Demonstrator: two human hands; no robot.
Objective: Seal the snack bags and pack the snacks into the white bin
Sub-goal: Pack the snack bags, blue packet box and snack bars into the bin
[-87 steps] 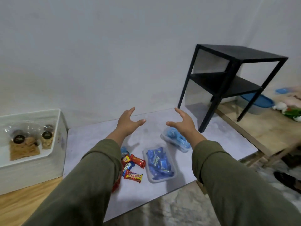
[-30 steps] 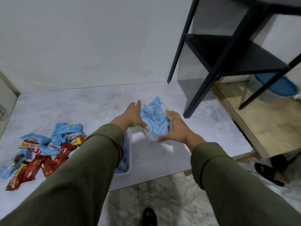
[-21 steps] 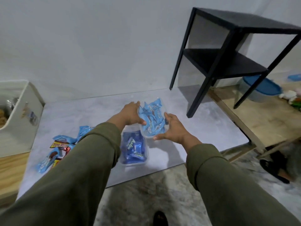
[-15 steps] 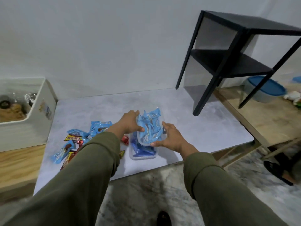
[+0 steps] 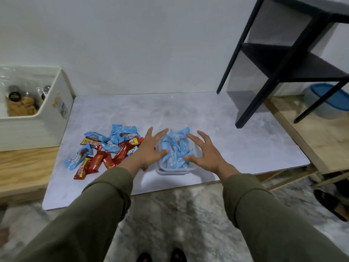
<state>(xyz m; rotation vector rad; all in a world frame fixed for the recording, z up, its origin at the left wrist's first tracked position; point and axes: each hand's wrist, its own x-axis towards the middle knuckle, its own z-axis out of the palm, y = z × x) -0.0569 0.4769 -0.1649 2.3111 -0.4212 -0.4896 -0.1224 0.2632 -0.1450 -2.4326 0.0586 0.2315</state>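
Head view: both arms reach out, left hand (image 5: 151,148) and right hand (image 5: 207,155) spread wide, gripping nothing, flanking the stacked tubs (image 5: 175,167) of blue snacks; white bin (image 5: 47,125) sits far left.

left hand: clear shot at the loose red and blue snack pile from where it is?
Probably yes. The left hand is open beside the stacked clear containers, and the snack pile lies just to its left on the grey mat, with nothing between them.
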